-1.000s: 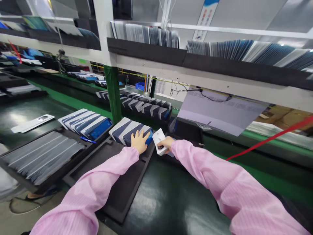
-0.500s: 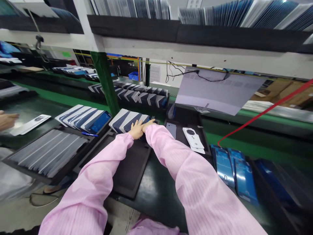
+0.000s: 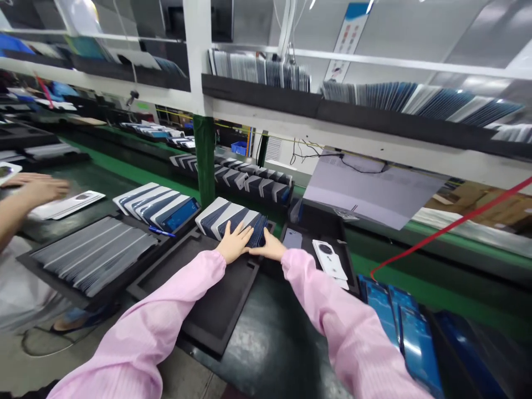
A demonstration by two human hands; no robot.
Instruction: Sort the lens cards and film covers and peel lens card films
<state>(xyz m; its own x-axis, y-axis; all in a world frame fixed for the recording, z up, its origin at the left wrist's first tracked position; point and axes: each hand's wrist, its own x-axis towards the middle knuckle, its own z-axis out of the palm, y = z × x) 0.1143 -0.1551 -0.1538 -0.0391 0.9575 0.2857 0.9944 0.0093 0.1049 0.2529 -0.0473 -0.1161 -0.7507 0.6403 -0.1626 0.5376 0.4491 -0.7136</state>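
A leaning row of thin white and dark blue panels (image 3: pixel 226 213), which look like phone back covers, stands at the far end of a black foam tray (image 3: pixel 208 296). My left hand (image 3: pixel 235 243) lies against the front of this row with its fingers spread. At the row's right end is my right hand (image 3: pixel 271 246), thumb and fingers apart, touching or very near the last dark blue panels. Its fingertips are partly hidden behind the row's edge. The near part of the tray shows bare black foam.
To the left, another tray (image 3: pixel 89 293) holds grey panels, with a blue pen (image 3: pixel 162 231) beside it. A co-worker's hand (image 3: pixel 44 189) is at far left. White phone covers (image 3: pixel 330 260) lie right, blue-filmed panels (image 3: pixel 418 338) farther right. A shelf (image 3: pixel 353 113) runs overhead.
My hands have separated and come slightly nearer; the right hand has turned to the row's right end. The left hand's fingers have spread. The view has tilted upward.
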